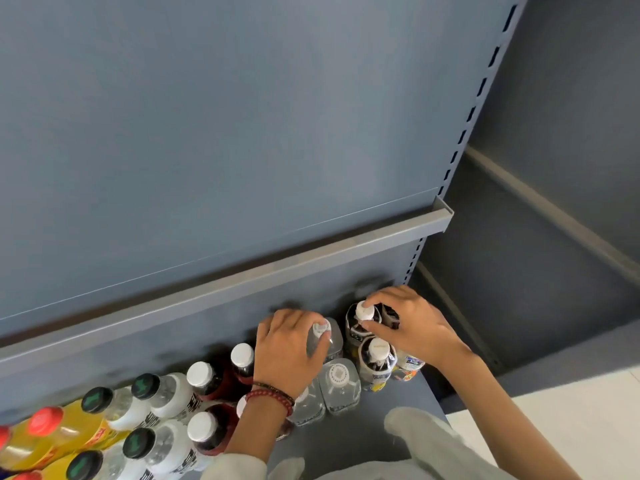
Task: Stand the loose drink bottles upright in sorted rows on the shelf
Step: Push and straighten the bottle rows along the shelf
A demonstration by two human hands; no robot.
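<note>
Sleeve (239, 462): over shelf (346, 441) front edge.
Left hand (291, 348): grips clear bottle (334, 344) (keep vertical).
Right hand (412, 327): pinches cap of dark bottle (365, 311).

No text is legible: print on the white-labelled bottles (175, 394) and the yellow bottles (81, 424) is blurred.

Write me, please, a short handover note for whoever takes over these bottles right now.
Left hand grips a clear bottle by its neck; right hand pinches the cap of the rear dark bottle.
Done: yellow bottles, white bottles and red-labelled bottles stand in rows on the shelf.
Left: settle both held bottles; check the partly hidden bottle under the right wrist.
</note>
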